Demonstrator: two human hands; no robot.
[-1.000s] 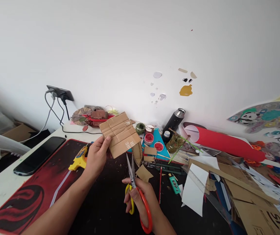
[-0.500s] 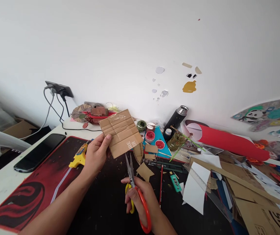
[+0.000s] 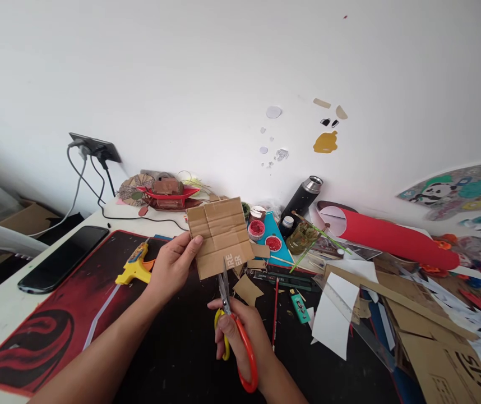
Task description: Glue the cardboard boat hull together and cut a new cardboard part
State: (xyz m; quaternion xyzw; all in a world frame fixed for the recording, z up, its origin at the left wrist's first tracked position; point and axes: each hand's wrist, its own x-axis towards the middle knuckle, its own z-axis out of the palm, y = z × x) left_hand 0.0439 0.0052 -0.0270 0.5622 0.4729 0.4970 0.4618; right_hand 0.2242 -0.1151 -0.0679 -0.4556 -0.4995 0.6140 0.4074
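Your left hand (image 3: 173,266) pinches the cardboard piece (image 3: 221,235) upright above the black mat (image 3: 173,348), while your right hand (image 3: 240,331) grips the scissors (image 3: 234,331), blades entering its lower edge. The cut looks barely started, most of it remaining. Behind, two open paint pots (image 3: 256,229) hold red paint, apparently.

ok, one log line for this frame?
left hand: holds creased brown cardboard piece | right hand: grips orange-and-yellow-handled scissors, blades at cardboard's lower edge | yellow glue gun: on mat

Two bare forearms, no sleeves, left hand (image 3: 172,267), right hand (image 3: 240,331)
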